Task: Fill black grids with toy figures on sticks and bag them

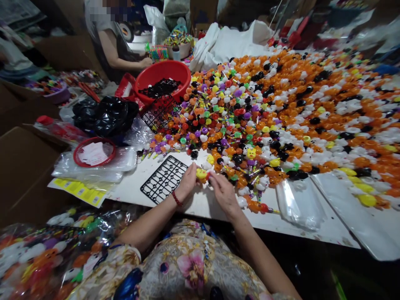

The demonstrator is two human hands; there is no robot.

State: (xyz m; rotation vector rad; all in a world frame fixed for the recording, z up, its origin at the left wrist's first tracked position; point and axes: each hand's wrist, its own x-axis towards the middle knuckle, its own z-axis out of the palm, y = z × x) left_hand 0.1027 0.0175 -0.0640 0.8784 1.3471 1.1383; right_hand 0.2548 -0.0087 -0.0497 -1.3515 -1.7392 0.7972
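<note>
Bags of clear plastic [39,260] packed with colourful moulded pieces sit at the lower left, so I'd guess some of the lot is done. Next along, a small round red mesh basket [76,158] holds white paper slips, then a flat black plastic grid [164,179] lies on the white tabletop [125,191], right by the left wrist. Left hand [187,183] has thumb and fingers pinched on a small glossy yellow plastic piece [201,173], which is between both hands over the near part of the table. Right hand [223,191] has its fingertips closed on a little red part [208,176] at the yellow one's right end; can't tell if they're joined, so I'd call this one midway. Off to the right, a huge heap of orange, white and black plastic pieces [312,108] spreads out, so loads left imo. Flat clear plastic sleeves [300,204] lie at its near edge, looking unfilled.
</note>
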